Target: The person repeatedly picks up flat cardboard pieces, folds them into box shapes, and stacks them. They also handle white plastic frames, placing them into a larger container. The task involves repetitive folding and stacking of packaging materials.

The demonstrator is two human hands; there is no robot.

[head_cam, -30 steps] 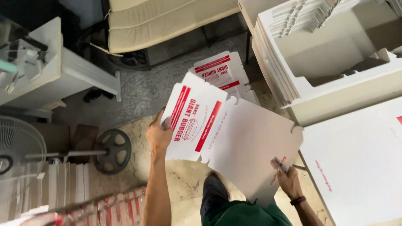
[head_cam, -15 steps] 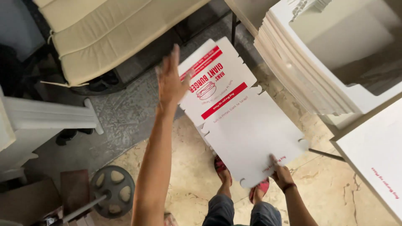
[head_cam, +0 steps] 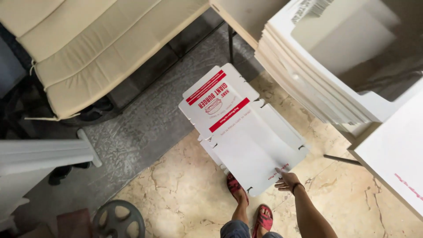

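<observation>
1. There is a single view, from a camera worn on the person's head, so no part of the scene is shared with a second view.
2. It looks steeply down, almost straight at the marble floor and the person's own red sandals at the bottom edge.
3. It stands at head height: the right hand and the flat white carton blank lie mid-frame, at arm's length below.
4. The top of the frame faces forward, taking in a cream cushioned seat at upper left.
5. The right side catches stacked white cardboard sheets; the left edge clips a white rack.
</observation>
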